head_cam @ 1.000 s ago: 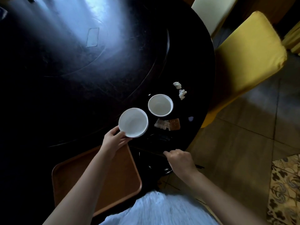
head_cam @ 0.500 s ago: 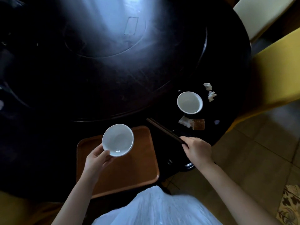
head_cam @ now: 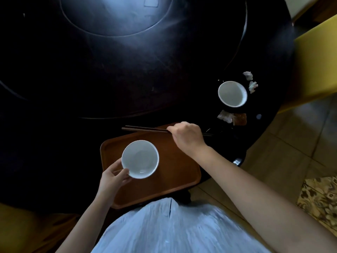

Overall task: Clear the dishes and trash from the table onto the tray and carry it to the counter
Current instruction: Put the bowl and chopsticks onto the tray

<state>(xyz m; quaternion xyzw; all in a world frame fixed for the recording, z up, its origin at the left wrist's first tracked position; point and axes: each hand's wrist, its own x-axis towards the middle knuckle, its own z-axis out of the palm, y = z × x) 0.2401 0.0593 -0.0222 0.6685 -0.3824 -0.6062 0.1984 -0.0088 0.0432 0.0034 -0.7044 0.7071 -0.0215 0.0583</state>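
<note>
A brown tray [head_cam: 175,176] lies at the near edge of the dark round table [head_cam: 127,79]. My left hand [head_cam: 114,179] grips the rim of a white bowl [head_cam: 140,159] over the tray's left half; I cannot tell whether the bowl touches it. My right hand [head_cam: 187,136] holds a pair of dark chopsticks [head_cam: 144,129] level above the tray's far edge, tips pointing left. A second white bowl [head_cam: 232,93] stands on the table at the right. Two crumpled white tissues [head_cam: 250,82] lie beyond it. A clear wrapper and a brown packet [head_cam: 233,117] lie in front of it.
A yellow chair [head_cam: 315,57] stands at the table's right side. The tiled floor [head_cam: 291,152] shows at the right, with a patterned mat [head_cam: 321,198] lower down. A large raised turntable ring [head_cam: 116,19] fills the table's middle. A small pale scrap [head_cam: 259,116] lies near the table's edge.
My left hand carried the white bowl from the table back over the tray. My right hand lifted the chopsticks from the table's edge and swung them left, above the tray's far edge.
</note>
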